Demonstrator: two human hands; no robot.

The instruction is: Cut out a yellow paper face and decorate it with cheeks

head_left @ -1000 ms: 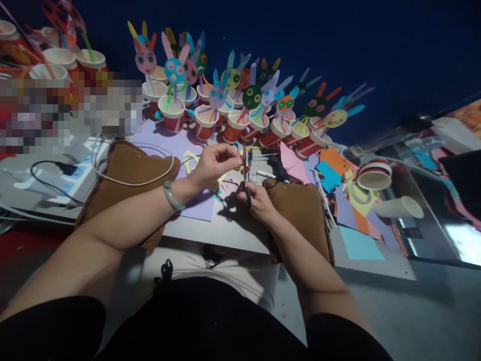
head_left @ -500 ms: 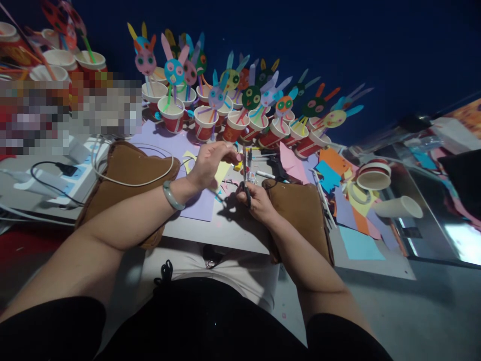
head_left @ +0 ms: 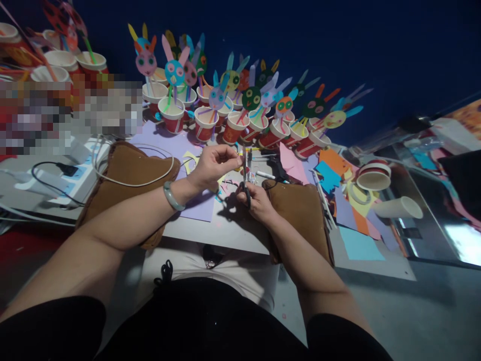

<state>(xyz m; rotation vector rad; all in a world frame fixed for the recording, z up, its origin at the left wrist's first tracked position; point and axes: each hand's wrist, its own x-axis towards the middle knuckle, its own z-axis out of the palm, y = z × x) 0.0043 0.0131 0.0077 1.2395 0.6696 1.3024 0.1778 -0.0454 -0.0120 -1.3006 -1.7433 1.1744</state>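
My right hand [head_left: 258, 203] is closed round the dark handles of a pair of scissors [head_left: 245, 168], whose blades point away from me. Just left of the blades, my left hand [head_left: 214, 165] pinches a small piece of pink paper between thumb and fingertips, mostly hidden by them. A green bangle sits on the left wrist. Under both hands, small paper scraps [head_left: 228, 187] lie on the white tabletop beside a purple sheet of paper [head_left: 197, 210].
Red paper cups [head_left: 205, 131] with rabbit faces on straws stand in rows behind. Brown cushions [head_left: 130, 168] [head_left: 300, 205] lie under both arms. A white power strip [head_left: 80, 178] with cables is at left; coloured paper [head_left: 361, 243] and loose cups [head_left: 400, 207] are at right.
My left hand has turned, and its thumb now lies straighter toward the scissor blades, covering more of the pink piece. The right hand and scissors stay nearly in place.
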